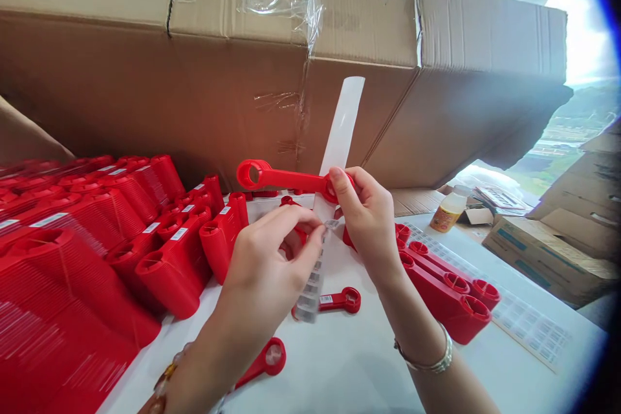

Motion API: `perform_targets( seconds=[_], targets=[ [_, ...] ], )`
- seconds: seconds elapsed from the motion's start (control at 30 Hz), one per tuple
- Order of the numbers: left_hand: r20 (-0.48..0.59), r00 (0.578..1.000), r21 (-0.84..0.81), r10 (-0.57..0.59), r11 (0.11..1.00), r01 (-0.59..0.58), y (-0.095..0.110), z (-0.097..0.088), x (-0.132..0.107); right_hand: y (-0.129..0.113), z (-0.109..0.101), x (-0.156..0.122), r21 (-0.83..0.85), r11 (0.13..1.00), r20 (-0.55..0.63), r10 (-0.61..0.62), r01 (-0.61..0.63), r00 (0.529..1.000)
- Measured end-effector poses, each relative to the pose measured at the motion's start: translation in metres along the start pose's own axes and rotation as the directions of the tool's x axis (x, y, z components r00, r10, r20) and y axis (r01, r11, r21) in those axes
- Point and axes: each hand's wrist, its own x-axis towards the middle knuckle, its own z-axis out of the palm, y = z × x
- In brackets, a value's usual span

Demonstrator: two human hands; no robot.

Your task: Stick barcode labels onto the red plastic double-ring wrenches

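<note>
My right hand (371, 220) is closed around one end of a red plastic bar with ring-shaped ends (295, 179). The bar points left, its far ring free in the air. Behind the same fingers rises a glossy white backing strip (343, 123). Below them hangs its lower part, a label strip (310, 294) with small printed labels, slightly blurred. My left hand (272, 255) pinches at the strip's edge with thumb and forefinger. Whether a label has come loose there, I cannot tell. A labelled red bar (342, 301) lies under the strip, and another red bar (266, 359) sits nearer me.
Large stacks of red bars (77, 259) fill the left side of the white table (359, 362). More stacked bars (446, 297) stand at right, beside a label sheet (528, 323). A cardboard box (242, 90) walls off the back. A jar (449, 210) stands at far right.
</note>
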Motion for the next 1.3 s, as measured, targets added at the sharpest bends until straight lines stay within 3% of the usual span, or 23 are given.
perform_targets(
  seconds=[0.17,0.37,1.3],
  targets=[
    [-0.038,0.965,-0.286,-0.260,0.928,0.239,0.011,-0.022,0.003,0.000,-0.002,0.002,0.048,0.998,0.068,0.047,-0.050,0.997],
    [-0.099,0.917,-0.348,-0.386,0.877,0.332,0.010,-0.032,0.010,-0.008,-0.004,-0.002,0.040,0.997,0.122,0.062,-0.067,0.991],
    [-0.125,0.928,-0.329,-0.351,0.897,0.295,0.011,-0.033,0.010,-0.023,-0.007,-0.007,0.008,0.999,0.118,0.042,-0.043,0.992]
  ],
)
